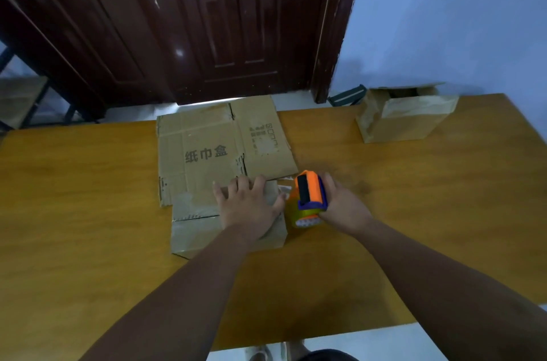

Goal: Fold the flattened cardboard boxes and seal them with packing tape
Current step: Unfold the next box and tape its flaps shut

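A small cardboard box (195,230) sits folded on the wooden table (74,198), with old tape on its top. My left hand (248,206) presses flat on the box's top, fingers spread. My right hand (340,204) grips an orange and blue tape dispenser (307,198) at the box's right edge. Behind the box lies a flattened cardboard box (207,150) with printed characters, reaching past the table's far edge.
A folded-up cardboard box (405,118) with an open top stands at the table's far right. A dark wooden door (207,20) and a blue wall (444,20) are behind the table. A chair (20,100) is at far left. My feet (275,353) show below the near edge.
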